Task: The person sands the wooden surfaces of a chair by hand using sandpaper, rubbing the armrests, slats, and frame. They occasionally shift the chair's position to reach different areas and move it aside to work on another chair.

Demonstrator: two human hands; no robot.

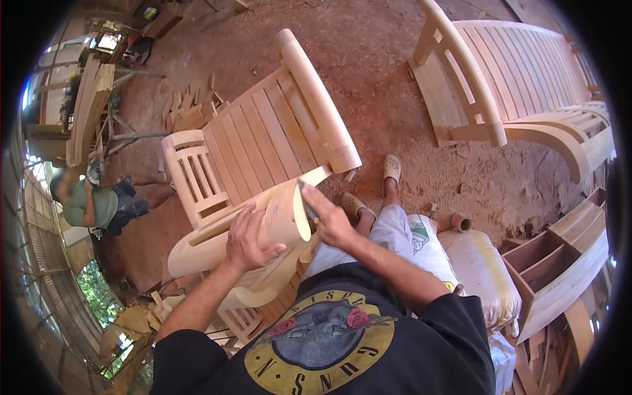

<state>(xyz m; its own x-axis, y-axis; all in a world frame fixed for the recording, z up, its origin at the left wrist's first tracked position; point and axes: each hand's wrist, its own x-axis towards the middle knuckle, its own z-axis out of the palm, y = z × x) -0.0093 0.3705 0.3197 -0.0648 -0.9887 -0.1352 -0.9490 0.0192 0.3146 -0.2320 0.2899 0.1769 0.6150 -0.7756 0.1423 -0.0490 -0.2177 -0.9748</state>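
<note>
A pale wooden chair (253, 135) with a slatted surface lies on its side in front of me. Its broad, rounded armrest (273, 220) is close to my body. My left hand (247, 238) lies on top of that armrest with its fingers spread. At the armrest's cut end, my right hand (331, 218) is closed around a thin dark grey piece (305, 195), which touches the edge. It looks like sandpaper, but the fingers cover most of it.
Another slatted wooden bench (520, 72) stands at the upper right. Filled sacks (480, 270) and a wooden box with compartments (559, 257) are on my right. A co-worker (99, 204) holds a power tool (95, 172) at the left. Wood offcuts (187, 112) lie on the dirt floor.
</note>
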